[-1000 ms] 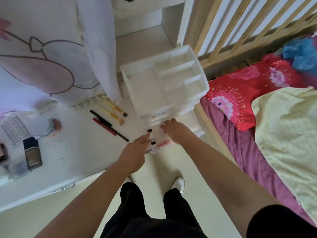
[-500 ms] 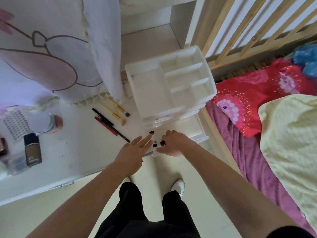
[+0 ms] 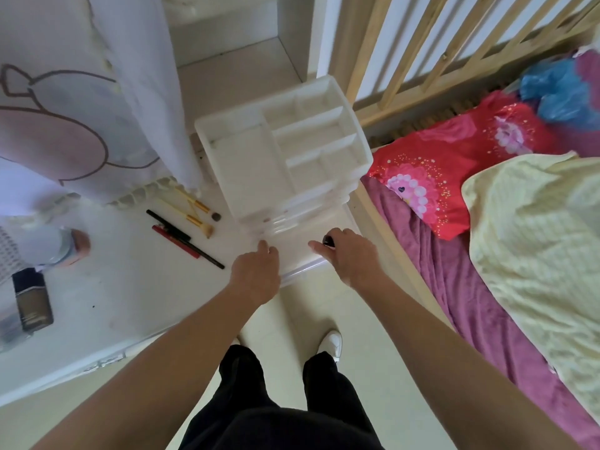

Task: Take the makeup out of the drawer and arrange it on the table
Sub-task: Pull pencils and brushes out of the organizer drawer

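One dark-capped item (image 3: 328,240) is now gripped by the right hand (image 3: 350,259) above the drawer (image 3: 300,271), ready for the table (image 3: 130,287); the left hand's (image 3: 256,274) hold cannot be told

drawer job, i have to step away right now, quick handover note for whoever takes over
Left hand: reaches over the left end of the open drawer; can't tell if it holds anything.
Right hand: pinches a small dark item over the drawer's right end.
Already on the table: two pencils, two brushes, a foundation bottle.
Left: set the dark item on the table, then check the drawer for more; its inside is mostly hidden.
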`<state>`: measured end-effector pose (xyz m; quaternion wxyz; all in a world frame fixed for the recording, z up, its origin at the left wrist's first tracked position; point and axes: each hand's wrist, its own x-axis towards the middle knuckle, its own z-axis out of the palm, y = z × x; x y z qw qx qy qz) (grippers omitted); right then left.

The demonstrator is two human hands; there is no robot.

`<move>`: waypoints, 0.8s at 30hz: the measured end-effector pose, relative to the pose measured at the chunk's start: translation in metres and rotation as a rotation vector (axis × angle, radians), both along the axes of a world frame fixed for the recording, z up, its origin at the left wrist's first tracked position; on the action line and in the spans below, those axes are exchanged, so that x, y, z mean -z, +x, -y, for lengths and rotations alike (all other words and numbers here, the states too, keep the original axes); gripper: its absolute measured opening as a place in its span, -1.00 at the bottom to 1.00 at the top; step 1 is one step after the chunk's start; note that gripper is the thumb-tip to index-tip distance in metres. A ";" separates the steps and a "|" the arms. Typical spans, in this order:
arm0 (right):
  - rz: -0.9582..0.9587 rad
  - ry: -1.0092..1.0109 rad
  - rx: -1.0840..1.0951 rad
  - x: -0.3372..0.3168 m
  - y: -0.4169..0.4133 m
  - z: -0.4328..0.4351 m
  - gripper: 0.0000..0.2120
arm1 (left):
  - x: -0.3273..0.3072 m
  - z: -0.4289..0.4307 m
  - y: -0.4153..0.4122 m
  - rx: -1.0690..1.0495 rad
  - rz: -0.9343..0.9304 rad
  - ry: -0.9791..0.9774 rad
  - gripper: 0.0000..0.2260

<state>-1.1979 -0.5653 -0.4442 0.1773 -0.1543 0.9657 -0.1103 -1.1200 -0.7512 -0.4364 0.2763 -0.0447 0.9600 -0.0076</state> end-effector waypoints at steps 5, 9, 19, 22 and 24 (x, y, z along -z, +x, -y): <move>0.110 -0.061 0.208 -0.003 0.017 -0.014 -0.48 | 0.007 -0.019 -0.014 -0.009 0.018 -0.137 -0.38; 0.174 -0.123 0.261 -0.007 0.024 -0.021 -0.38 | 0.008 -0.021 -0.020 0.020 0.049 -0.206 -0.45; 0.463 -0.454 0.468 -0.022 0.024 -0.018 -0.44 | 0.000 -0.004 0.009 0.139 -0.440 0.107 -0.85; 0.672 -0.641 0.519 -0.038 0.029 0.000 -0.50 | -0.013 0.011 0.033 -0.085 -0.623 0.294 -0.84; 0.789 -0.697 0.448 -0.047 0.037 0.019 -0.45 | -0.019 0.033 0.052 -0.284 -0.634 0.314 -0.82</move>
